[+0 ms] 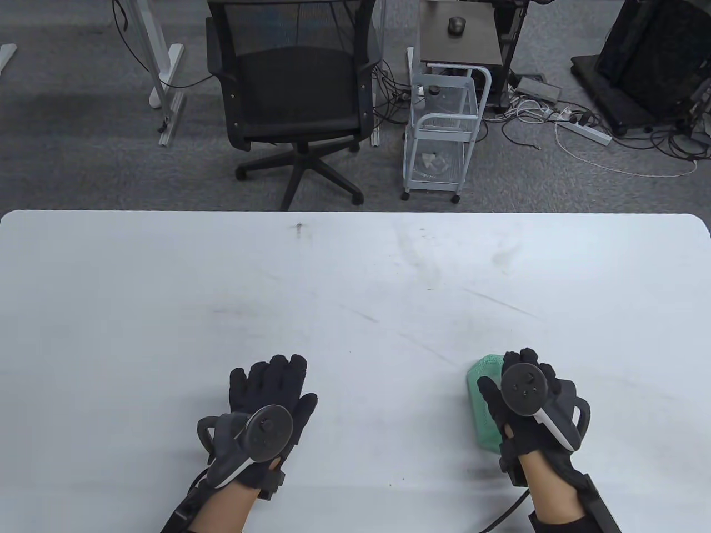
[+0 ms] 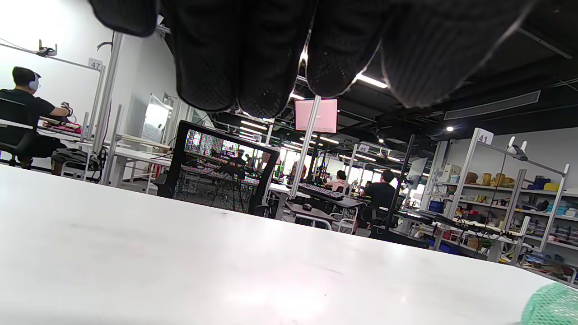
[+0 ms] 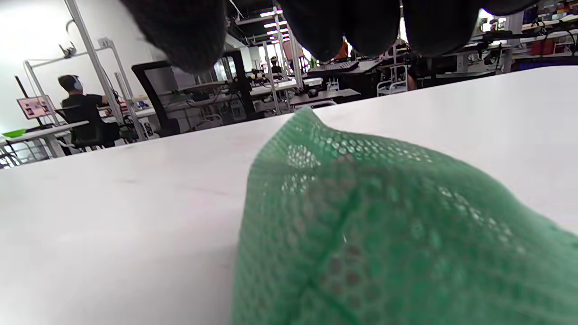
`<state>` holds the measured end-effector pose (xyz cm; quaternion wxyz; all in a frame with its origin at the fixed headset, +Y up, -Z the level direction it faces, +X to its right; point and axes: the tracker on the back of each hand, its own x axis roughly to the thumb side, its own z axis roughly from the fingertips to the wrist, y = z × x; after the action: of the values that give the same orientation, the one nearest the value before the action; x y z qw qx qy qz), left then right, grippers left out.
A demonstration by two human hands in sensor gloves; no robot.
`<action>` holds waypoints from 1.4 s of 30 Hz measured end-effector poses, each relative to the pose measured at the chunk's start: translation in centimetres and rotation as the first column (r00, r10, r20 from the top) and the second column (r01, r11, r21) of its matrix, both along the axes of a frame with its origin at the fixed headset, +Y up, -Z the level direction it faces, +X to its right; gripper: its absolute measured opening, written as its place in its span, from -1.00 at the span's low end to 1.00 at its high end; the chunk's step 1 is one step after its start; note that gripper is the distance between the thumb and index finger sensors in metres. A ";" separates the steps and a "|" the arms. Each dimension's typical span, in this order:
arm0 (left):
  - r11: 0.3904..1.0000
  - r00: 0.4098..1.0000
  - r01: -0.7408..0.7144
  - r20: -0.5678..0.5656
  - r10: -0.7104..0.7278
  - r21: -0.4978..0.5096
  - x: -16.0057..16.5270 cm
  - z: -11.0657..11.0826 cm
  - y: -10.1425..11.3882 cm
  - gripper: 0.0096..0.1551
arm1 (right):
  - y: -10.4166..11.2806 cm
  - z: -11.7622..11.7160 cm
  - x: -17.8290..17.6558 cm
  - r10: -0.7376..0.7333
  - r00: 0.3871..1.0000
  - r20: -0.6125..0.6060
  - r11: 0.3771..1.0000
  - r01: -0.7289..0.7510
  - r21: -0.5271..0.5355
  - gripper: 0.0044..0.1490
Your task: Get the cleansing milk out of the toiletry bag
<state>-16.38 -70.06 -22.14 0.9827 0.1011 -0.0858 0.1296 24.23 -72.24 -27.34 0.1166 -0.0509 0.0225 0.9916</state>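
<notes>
Right hand (image 1: 525, 397) lies over the near right part of one green mesh toiletry bag (image 1: 482, 408), fingers spread and extended above it. In the right wrist view the fingertips (image 3: 180, 36) hang above the bag (image 3: 384, 225) with a gap beneath them, so nothing is grasped, though whether the palm touches the mesh cannot be told. The bag lies flat on the white table (image 1: 355, 288) near its front edge, on the right side. A darker shape shows faintly through the mesh in the right wrist view; it cannot be identified as the cleansing milk.

Left hand (image 1: 266, 408) is flat and released, fingers stretched forward, grasping nothing, well apart from the bag on the table's left side. In the left wrist view four fingertips (image 2: 207, 58) hang above the bare tabletop (image 2: 226, 271), and a corner of the bag (image 2: 553, 307) appears at the lower right.

Each hand carries one tracker, two in all.

Beyond the far edge of the table stand one black office chair (image 1: 294, 94) and one white wire cart (image 1: 444, 133) on the grey carpet.
</notes>
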 end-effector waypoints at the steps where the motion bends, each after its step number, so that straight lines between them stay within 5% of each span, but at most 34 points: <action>1: 1.000 1.000 0.002 0.001 -0.002 -0.002 0.0 0.0 0.0 -0.22 | -0.3 -0.2 0.0 0.017 1.000 0.002 0.999 -0.017 -0.030 -0.06; 11: 1.000 1.000 -0.001 0.003 0.001 -0.009 0.0 -0.1 0.0 -0.23 | -2.3 -1.2 -0.7 0.112 0.994 -0.004 0.980 -0.111 -0.163 -0.11; 42: 1.000 1.000 -0.007 -0.004 0.007 -0.013 -0.1 -0.1 0.1 -0.23 | -2.8 -1.7 -1.7 0.242 0.970 -0.020 0.967 -0.243 -0.075 -0.59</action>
<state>-16.51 -69.99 -22.21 0.9830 0.0951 -0.0827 0.1335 22.55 -75.06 -29.02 -0.0076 -0.0524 0.0547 0.9971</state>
